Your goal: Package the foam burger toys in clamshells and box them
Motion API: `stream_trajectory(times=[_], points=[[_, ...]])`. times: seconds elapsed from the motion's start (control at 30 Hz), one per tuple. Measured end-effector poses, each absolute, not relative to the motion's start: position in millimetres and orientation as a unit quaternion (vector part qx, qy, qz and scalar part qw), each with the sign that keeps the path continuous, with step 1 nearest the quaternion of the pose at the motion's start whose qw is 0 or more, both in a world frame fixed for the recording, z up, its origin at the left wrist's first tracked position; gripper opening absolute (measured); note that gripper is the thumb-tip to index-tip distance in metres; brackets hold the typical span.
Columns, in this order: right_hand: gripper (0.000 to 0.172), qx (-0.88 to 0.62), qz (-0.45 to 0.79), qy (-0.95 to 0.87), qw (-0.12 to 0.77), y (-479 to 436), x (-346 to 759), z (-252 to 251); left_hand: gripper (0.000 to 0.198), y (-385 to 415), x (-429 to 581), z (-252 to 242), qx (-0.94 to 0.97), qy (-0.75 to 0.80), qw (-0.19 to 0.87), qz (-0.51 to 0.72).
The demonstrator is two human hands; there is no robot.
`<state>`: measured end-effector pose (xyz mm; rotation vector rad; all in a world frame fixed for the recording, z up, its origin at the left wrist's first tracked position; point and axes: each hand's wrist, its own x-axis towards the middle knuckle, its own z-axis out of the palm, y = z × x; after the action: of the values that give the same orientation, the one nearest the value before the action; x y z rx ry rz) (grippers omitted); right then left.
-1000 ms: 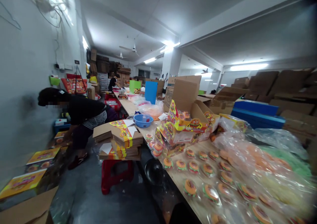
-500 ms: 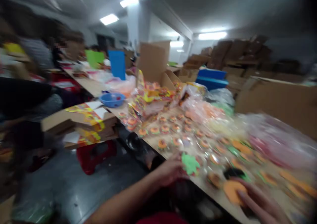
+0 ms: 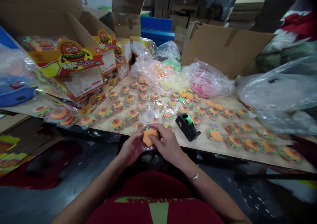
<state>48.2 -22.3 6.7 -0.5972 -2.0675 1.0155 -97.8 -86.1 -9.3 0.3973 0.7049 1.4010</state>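
Observation:
Both of my hands meet at the near edge of the wooden table (image 3: 218, 148), holding one burger-shaped toy (image 3: 149, 136) in a clear plastic shell. My left hand (image 3: 131, 147) cups it from the left with curled fingers. My right hand (image 3: 167, 143) grips it from the right, fingers wrapped over the orange top. Several more packed burger toys (image 3: 133, 113) lie in rows on the table just beyond my hands. A black tape dispenser (image 3: 187, 126) with a green core stands to the right of my right hand.
Printed burger display boxes (image 3: 74, 63) stand at the left, beside an open cardboard carton (image 3: 226, 47). Clear bags of orange, yellow and pink pieces (image 3: 173, 77) sit behind the toys. A large plastic bag (image 3: 277, 88) lies at the right. A blue bowl (image 3: 15, 93) is at far left.
The view swung down and right from the room to the table. My hands, apart half a second ago, have come together around one burger toy at the table edge.

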Motion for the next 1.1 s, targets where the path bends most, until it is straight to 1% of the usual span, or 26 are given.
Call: stream_trajectory(times=[0.13, 0.2, 0.3, 0.4, 0.5, 0.57, 0.63, 0.7, 0.77, 0.87, 0.93, 0.97, 1.0, 1.03, 1.1], points=[[0.03, -0.268, 0.254, -0.851, 0.374, -18.5, 49.8, 1.3, 0.031, -83.8, -92.5, -12.8, 0.198, 0.35, 0.67, 0.624], [0.028, -0.284, 0.239, -0.846, 0.383, -16.9, 53.5, 0.2, 0.031, -82.2, -89.3, -11.4, 0.218, 0.379, 0.651, 0.62], [0.026, -0.296, 0.291, -0.808, 0.418, -13.4, 59.9, -2.7, 0.035, -79.5, -86.2, -7.1, 0.234, 0.41, 0.63, 0.616], [0.031, -0.339, 0.354, -0.744, 0.453, -9.3, 63.6, -11.8, 0.039, -78.0, -85.2, -4.1, 0.234, 0.42, 0.621, 0.619], [0.039, -0.362, 0.458, -0.677, 0.448, -10.3, 63.2, -26.6, 0.041, -79.0, -83.9, -4.4, 0.23, 0.437, 0.62, 0.61], [0.039, -0.362, 0.489, -0.645, 0.462, -15.6, 63.7, -36.0, 0.04, -80.6, -81.7, -5.6, 0.221, 0.444, 0.626, 0.602], [0.031, -0.354, 0.433, -0.659, 0.502, -23.1, 67.4, -42.6, 0.039, -82.1, -78.5, -6.7, 0.21, 0.445, 0.631, 0.6], [0.025, -0.326, 0.324, -0.716, 0.525, -29.8, 73.9, -46.4, 0.039, -82.9, -74.6, -7.6, 0.202, 0.443, 0.628, 0.607], [0.027, -0.297, 0.226, -0.774, 0.511, -34.0, 80.8, -48.6, 0.041, -82.9, -70.3, -8.7, 0.199, 0.441, 0.622, 0.615], [0.035, -0.3, 0.113, -0.818, 0.478, -37.3, 87.4, -52.3, 0.04, -81.8, -65.2, -10.6, 0.206, 0.44, 0.609, 0.626], [0.04, -0.296, 0.059, -0.833, 0.463, -39.1, 89.5, -55.6, 0.037, -80.7, -63.6, -11.4, 0.213, 0.443, 0.601, 0.63], [0.041, -0.286, 0.056, -0.838, 0.462, -39.6, 90.2, -57.3, 0.037, -80.4, -63.3, -11.4, 0.214, 0.446, 0.6, 0.628], [0.042, -0.278, 0.08, -0.835, 0.468, -39.5, 90.9, -58.8, 0.037, -80.4, -63.1, -11.2, 0.214, 0.451, 0.603, 0.623], [0.041, -0.283, 0.133, -0.819, 0.481, -38.4, 91.6, -60.1, 0.038, -81.0, -62.8, -10.8, 0.212, 0.456, 0.608, 0.614], [0.043, -0.318, 0.314, -0.738, 0.506, -33.2, 92.4, -61.5, 0.041, -85.0, -61.2, -10.2, 0.209, 0.471, 0.622, 0.589]])
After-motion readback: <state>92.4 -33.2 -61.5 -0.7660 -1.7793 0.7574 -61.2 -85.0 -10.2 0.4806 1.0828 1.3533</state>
